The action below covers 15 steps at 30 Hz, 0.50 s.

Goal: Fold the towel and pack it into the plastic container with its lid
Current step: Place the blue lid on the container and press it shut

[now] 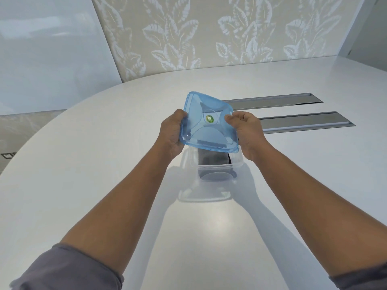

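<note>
A translucent blue square lid [206, 130] with a green sticker at its centre is held tilted in the air above the table. My left hand [171, 132] grips its left edge and my right hand [246, 132] pinches its right edge. Directly below stands the clear plastic container [211, 166] on the white table [104, 143]. Inside it lies a dark grey folded towel [213, 158], partly hidden by the lid.
Two long metal cable slots [272, 101] [303, 122] are set into the tabletop behind and to the right of the container. A leaf-patterned wall stands beyond the table's rounded far edge.
</note>
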Available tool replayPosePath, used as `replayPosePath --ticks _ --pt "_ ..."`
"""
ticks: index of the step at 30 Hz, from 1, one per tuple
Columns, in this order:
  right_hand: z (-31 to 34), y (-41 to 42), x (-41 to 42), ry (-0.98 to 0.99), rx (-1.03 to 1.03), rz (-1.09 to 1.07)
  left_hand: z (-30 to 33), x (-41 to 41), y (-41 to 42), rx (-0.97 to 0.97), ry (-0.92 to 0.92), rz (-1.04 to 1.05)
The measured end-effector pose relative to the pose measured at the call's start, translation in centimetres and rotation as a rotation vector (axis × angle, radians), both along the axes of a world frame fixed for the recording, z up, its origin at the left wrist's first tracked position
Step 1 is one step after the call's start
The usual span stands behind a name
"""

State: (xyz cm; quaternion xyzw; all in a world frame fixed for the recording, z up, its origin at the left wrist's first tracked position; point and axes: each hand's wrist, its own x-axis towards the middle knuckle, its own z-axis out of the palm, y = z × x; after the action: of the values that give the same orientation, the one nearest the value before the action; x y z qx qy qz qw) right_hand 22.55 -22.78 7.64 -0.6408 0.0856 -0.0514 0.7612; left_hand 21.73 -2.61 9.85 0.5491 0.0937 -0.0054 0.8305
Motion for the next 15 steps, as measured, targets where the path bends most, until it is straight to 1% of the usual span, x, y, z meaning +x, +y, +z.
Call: replayPosePath --ticks 4,7,10,15 --pt "-0.3 0.0 0.3 -0.043 -0.162 -0.080 -1.2 0.0 -0.8 0.310 0.023 0.084" --pt "-0.6 0.3 0.2 -0.016 -0.231 -0.079 -2.3 0.0 -1.5 0.468 0.019 0.113" --pt "-1.3 0.1 0.1 0.010 -0.271 -0.057 -3.2 0.0 -2.0 0.544 0.045 0.097" --pt "-2.1 -0.5 0.0 0.049 -0.330 -0.043 -4.0 0.3 -2.9 0.607 0.069 0.072"
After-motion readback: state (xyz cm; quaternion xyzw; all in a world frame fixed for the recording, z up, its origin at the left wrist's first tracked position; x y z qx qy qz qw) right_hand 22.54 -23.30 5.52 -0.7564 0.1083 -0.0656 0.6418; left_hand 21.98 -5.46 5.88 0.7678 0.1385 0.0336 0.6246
